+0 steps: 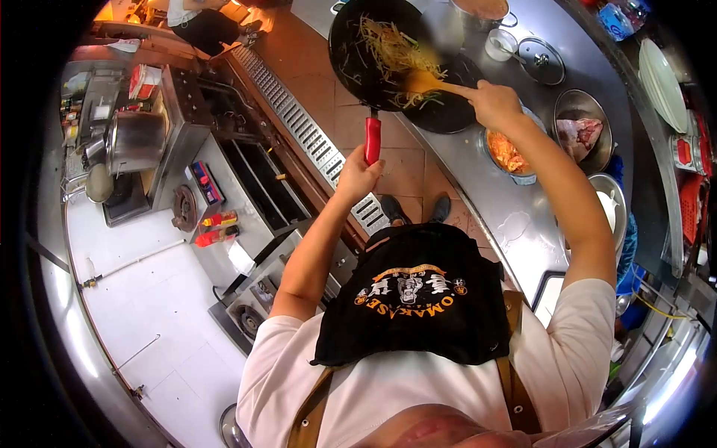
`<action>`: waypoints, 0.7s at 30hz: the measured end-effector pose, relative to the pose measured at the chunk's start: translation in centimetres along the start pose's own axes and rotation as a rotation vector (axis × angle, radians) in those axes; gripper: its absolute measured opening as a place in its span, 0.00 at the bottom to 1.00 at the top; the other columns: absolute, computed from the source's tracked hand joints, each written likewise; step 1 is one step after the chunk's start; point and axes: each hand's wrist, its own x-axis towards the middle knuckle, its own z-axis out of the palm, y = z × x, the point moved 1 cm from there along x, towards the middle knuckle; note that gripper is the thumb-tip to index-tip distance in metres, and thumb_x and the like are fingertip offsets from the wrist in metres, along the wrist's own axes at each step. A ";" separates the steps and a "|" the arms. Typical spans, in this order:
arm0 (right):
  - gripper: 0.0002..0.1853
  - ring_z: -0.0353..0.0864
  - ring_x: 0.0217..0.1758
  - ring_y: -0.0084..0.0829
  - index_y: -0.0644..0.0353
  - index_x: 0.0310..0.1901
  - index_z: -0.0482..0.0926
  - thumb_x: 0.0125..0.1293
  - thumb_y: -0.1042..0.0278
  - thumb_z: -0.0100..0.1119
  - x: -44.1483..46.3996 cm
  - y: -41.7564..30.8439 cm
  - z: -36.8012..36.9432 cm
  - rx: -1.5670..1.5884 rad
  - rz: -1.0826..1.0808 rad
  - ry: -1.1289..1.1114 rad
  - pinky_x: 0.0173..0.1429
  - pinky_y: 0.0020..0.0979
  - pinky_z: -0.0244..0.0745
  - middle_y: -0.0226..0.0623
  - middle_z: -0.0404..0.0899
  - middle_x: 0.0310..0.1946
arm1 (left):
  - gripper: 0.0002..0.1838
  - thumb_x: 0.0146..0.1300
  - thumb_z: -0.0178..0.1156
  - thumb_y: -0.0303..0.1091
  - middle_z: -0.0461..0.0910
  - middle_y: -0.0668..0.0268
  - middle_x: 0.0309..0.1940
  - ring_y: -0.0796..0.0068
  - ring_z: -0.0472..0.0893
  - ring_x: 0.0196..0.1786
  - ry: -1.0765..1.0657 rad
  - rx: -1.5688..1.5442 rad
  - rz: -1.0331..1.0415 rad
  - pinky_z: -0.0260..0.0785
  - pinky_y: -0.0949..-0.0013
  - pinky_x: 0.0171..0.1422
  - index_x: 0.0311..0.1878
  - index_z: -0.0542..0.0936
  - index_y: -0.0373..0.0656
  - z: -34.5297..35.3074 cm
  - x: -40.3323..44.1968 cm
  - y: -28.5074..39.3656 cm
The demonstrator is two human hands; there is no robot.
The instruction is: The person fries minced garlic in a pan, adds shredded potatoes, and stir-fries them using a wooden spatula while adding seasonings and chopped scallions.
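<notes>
My left hand (361, 175) is closed round the red handle (373, 140) of a black wok (347, 56), which is tilted over the counter's edge. My right hand (494, 104) grips the handle of an orange-yellow spatula (424, 82). The spatula's blade touches shredded food (392, 48) in the wok. Beneath the wok's right side lies a round black pan (448, 112), partly hidden by the wok and the spatula.
On the steel counter (511, 224) stand a bowl of orange-red food (508, 153), a bowl of raw meat (579, 138), a glass lid (541, 61) and a pot (485, 9). Stoves and a large pot (136, 142) stand left. Another person (202, 26) is at the top left.
</notes>
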 end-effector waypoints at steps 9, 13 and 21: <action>0.22 0.77 0.35 0.43 0.31 0.60 0.72 0.65 0.64 0.51 -3.2 3.4 0.1 -0.031 0.027 0.047 0.41 0.43 0.72 0.40 0.72 0.32 | 0.14 0.56 0.61 0.33 0.76 0.56 0.22 0.63 0.77 0.24 0.117 0.374 0.162 0.68 0.63 0.30 0.43 0.72 0.37 1.0 1.2 -1.5; 0.19 0.80 0.43 0.44 0.36 0.59 0.74 0.66 0.63 0.50 -3.1 4.2 -1.8 0.198 0.096 0.083 0.46 0.42 0.75 0.41 0.79 0.40 | 0.13 0.55 0.61 0.34 0.76 0.53 0.23 0.58 0.79 0.28 0.123 0.412 0.141 0.69 0.61 0.34 0.40 0.72 0.37 1.2 0.2 0.5; 0.19 0.81 0.48 0.41 0.28 0.61 0.72 0.69 0.55 0.45 7.7 1.8 -2.5 0.202 0.090 0.343 0.49 0.41 0.75 0.37 0.81 0.47 | 0.10 0.57 0.60 0.31 0.74 0.63 0.24 0.73 0.73 0.27 0.093 0.266 0.100 0.67 0.68 0.33 0.40 0.72 0.38 1.2 1.5 -0.5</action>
